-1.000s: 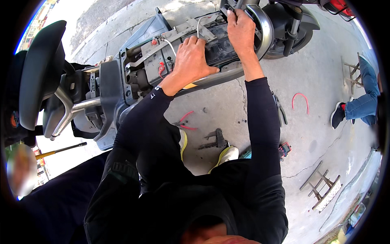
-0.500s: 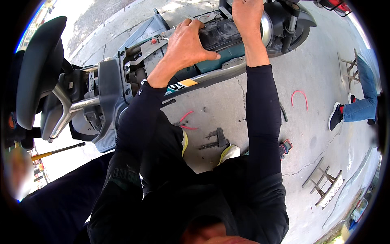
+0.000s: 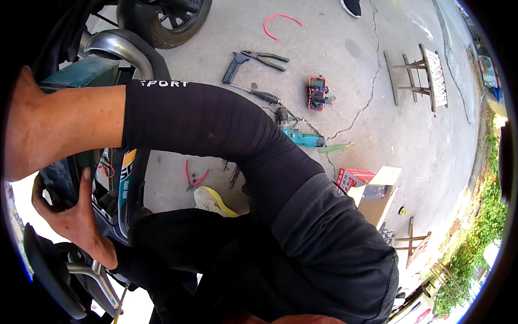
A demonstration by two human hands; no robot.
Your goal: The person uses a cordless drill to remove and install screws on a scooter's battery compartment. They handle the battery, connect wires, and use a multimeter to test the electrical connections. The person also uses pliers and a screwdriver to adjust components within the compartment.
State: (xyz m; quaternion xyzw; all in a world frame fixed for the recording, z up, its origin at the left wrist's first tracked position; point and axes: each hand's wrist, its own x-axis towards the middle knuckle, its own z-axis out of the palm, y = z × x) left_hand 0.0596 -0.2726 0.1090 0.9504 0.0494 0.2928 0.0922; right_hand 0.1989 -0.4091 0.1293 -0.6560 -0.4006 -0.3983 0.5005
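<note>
A scooter with an opened floor lies along the left, its striped side panel [image 3: 125, 189] showing below my right forearm. My left hand [image 3: 75, 227] reaches into the floor opening, thumb on one side and fingers curled on the other of a dark block [image 3: 60, 181], apparently a battery. Red and white wires [image 3: 107, 166] show beside the thumb. Across the scooter stretches my right arm; my right hand [image 3: 27, 135] is cut off by the left rim, its fingers hidden. Past the wrist, a teal block [image 3: 89, 70] sits near the curved metal tube [image 3: 121, 46].
On the concrete lie pliers [image 3: 270, 58], a screwdriver [image 3: 261, 96], a teal drill [image 3: 305, 139], a multimeter [image 3: 317, 93], a red wire [image 3: 270, 26] and red-handled pliers [image 3: 194, 181]. An opened carton [image 3: 372, 202] and a stool [image 3: 431, 75] stand right. Another person's shoe [image 3: 352, 6] is at the top.
The view has swung right, so the scooter now sits at the left and more floor tools show. My left hand has gone from lying spread over the dark block to straddling it.
</note>
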